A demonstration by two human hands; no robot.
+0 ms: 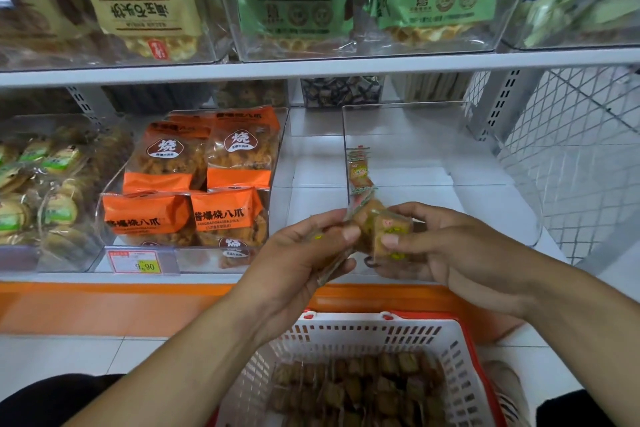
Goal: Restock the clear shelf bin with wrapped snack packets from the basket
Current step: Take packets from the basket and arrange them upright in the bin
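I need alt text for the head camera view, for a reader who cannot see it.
Two hands, the left hand and the right hand, hold a bunch of wrapped snack packets in front of a nearly empty clear bin on a shop shelf. Below them a white basket holds more packets; orange snack bags fill the bin beside it.

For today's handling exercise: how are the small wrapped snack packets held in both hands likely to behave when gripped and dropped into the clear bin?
The snack packets have glossy clear wrap, so they probably slide against each other. They look small and probably light: the left hand and right hand hold several together. A few stand along the clear bin wall, so they may topple.
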